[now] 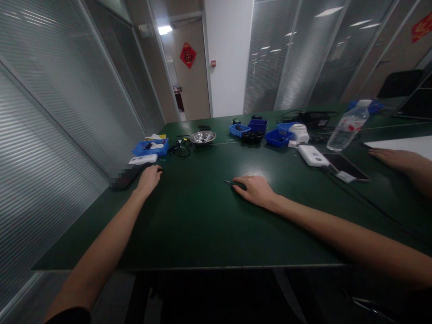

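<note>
My right hand [255, 190] rests on the green table, closed round the dark handle of a small screwdriver [239, 185]. The thin metal shaft points left, low over the tabletop. On the left side my left hand [149, 180] is curled shut, with a small black piece [160, 170] showing at its fingertips. Most of that piece is hidden, so its kind is unclear. Just beside this hand lies a flat black object [130, 176], partly blurred out by pixel blocks. Behind it sits a white box-shaped device [143, 159].
Towards the back stand a blue tray [150, 147], black cables [182, 146], a metal bowl [203, 138] with small parts and several blue bins [277, 137]. Right of my right hand are a white power bank [312, 155], a phone [349, 166], a water bottle [349, 126] and another person's hand [393, 159].
</note>
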A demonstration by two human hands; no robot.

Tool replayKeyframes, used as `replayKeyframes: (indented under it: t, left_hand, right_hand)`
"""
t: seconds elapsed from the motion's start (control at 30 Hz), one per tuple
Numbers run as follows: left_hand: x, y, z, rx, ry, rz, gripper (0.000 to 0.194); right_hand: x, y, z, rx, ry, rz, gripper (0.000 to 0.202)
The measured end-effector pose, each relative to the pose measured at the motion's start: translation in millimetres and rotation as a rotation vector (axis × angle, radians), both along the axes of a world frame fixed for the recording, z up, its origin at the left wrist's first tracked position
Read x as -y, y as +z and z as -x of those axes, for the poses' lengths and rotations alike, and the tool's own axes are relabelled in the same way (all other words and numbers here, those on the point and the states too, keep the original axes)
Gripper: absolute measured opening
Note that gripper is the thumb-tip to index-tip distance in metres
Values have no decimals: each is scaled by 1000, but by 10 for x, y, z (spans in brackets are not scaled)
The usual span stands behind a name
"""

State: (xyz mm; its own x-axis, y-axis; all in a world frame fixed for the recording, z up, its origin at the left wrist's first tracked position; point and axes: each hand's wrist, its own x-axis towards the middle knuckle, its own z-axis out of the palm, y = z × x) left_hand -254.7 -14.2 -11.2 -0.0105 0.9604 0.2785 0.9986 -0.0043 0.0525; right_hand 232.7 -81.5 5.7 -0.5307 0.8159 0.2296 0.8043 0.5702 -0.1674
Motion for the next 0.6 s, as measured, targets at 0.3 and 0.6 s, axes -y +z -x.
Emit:
replayKeyframes:
  t: [0.3,0.6]
  left_hand:
    - [8,2,28,28,38,-14,30]
    - [-62,-71,95,59,-14,-32,32]
  right_hand:
    - [-3,-6,-9,-6,10,-1,44]
    - [0,9,2,2,0,7,43]
